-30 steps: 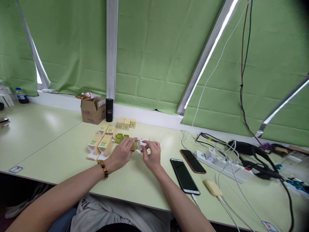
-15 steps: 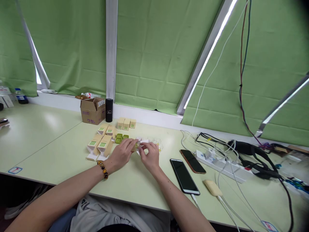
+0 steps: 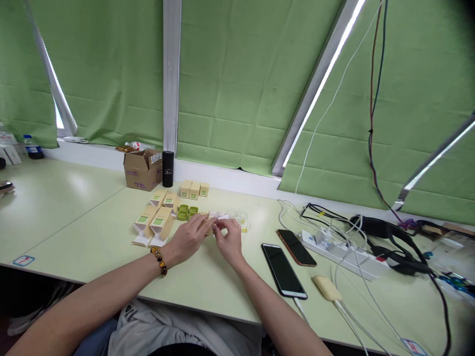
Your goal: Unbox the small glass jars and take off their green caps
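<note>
My left hand (image 3: 187, 238) is closed around a small beige cardboard box (image 3: 210, 230), mostly hidden by the fingers. With fingertips pinched, my right hand (image 3: 229, 242) grips the same box at its right end, where white flaps show. Several green square cups (image 3: 183, 213) stand in a cluster just beyond my left hand. To their left lie open beige boxes (image 3: 162, 221) with green labels and white flaps sticking out. Clear plastic rounds (image 3: 243, 220) with yellow bits sit beyond my right hand.
Three small labelled boxes (image 3: 195, 190) stand at the back, near a black cylinder (image 3: 167, 169) and an open carton (image 3: 143, 169). On the right are a white-framed phone (image 3: 284, 271), another phone (image 3: 296, 247), a power strip (image 3: 345, 254), tangled cables and a beige case (image 3: 327, 288).
The box between my hands has turned, so its opening and white flaps show less. Both hands have shifted only slightly. Other things on the table stay put.
</note>
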### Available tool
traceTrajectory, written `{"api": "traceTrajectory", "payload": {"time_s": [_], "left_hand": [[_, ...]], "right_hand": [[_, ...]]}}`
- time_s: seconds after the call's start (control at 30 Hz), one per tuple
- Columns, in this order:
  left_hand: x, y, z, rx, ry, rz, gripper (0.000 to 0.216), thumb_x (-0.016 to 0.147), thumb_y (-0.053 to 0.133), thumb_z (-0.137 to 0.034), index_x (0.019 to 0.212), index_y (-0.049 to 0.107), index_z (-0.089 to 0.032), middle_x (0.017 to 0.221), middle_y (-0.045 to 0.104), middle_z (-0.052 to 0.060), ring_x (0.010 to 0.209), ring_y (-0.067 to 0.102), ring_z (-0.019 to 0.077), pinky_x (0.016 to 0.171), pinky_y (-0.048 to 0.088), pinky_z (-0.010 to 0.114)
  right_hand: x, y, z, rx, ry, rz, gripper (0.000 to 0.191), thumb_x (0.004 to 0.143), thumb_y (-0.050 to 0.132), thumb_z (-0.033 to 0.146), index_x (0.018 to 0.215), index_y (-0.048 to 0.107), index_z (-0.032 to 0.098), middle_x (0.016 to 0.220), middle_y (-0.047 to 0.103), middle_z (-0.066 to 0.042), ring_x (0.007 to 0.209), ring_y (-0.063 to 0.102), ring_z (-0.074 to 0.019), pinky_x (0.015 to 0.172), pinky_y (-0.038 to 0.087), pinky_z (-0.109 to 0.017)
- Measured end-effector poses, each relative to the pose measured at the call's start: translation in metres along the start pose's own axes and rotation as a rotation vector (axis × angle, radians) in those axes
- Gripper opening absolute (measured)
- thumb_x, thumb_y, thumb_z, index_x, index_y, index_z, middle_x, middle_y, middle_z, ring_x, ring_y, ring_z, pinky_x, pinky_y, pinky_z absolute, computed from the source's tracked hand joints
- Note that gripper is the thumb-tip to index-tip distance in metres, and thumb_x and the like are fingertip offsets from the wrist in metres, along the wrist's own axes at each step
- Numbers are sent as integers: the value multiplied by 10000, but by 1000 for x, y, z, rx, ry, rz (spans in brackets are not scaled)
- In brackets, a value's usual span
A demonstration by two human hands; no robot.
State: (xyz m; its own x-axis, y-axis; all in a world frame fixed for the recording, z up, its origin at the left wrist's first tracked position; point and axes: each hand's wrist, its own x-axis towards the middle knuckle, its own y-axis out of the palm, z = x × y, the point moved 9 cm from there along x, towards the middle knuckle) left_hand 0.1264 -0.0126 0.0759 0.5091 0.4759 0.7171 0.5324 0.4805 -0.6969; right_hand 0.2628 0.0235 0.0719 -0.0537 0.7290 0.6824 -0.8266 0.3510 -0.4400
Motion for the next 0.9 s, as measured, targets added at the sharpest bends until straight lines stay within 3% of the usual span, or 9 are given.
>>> {"api": "traceTrajectory", "payload": {"time_s": [0.2,0.43,0.6,0.77,0.9], "left_hand": [[1,-3,5,23,-42,-28,623,1006,473,-108,1606,349,-221,1339,592,175,1270,567,326,1028,571,534],[1,-9,15,16,-112,-27,684,958,507,-90,1606,343,-239,1348,584,167,1290,550,333,1030,567,543],[3,-14,19,-6,-140,-54,668,970,495,-90,1603,344,-241,1367,578,154,1304,539,318,1081,535,547],[3,-22,38,-67,-244,-169,662,990,483,-105,1617,322,-244,1463,548,151,1387,492,314,1176,447,580],[-5,-27,66,-241,-412,-311,634,1030,468,-197,1636,289,-247,1585,452,166,1506,389,310,1247,346,593]], "right_hand": [[2,-3,1,168,4,-40,125,952,577,271,836,600,231,913,678,-44,857,606,-220,836,449,-375],[-1,-7,-17,393,193,-107,220,991,574,451,960,588,234,1072,724,-85,955,660,-231,878,499,-385],[2,-5,-29,614,280,-163,327,942,622,558,954,572,235,1041,713,-86,945,666,-232,833,535,-375],[5,-17,-33,700,291,-261,374,902,657,594,939,553,237,1050,716,-102,963,668,-242,833,548,-386],[5,-19,-29,689,258,-227,361,913,649,586,942,561,236,1045,721,-109,963,669,-247,851,550,-399]]}}
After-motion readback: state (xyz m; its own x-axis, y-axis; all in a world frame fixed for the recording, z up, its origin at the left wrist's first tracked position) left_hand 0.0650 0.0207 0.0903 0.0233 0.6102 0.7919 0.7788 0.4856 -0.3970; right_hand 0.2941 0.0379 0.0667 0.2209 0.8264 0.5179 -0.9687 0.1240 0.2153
